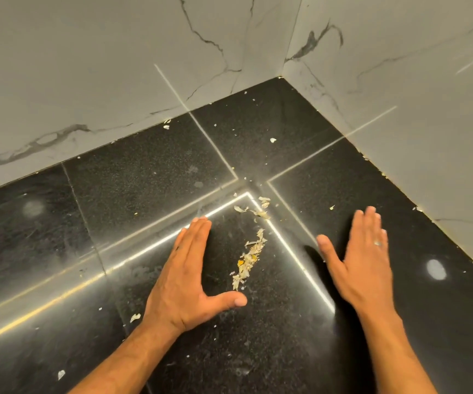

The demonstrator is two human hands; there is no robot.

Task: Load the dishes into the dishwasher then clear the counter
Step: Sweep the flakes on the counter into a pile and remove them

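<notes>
Your left hand (185, 275) and right hand (361, 260) lie flat with fingers straight, flanking the scraps (249, 260) on the counter (150, 172); the right looks blurred.

Black speckled counter (150, 172); white grey-veined wall tiles (101, 52); beige scraps (249, 257).

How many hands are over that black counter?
2: the left hand lies flat left of the line of pale food scraps on the black stone counter; the right hand, wearing a ring, is right of it.

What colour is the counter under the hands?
Black, with tiny pale speckles: the glossy stone counter shows best in the head view, the only one here.
</notes>
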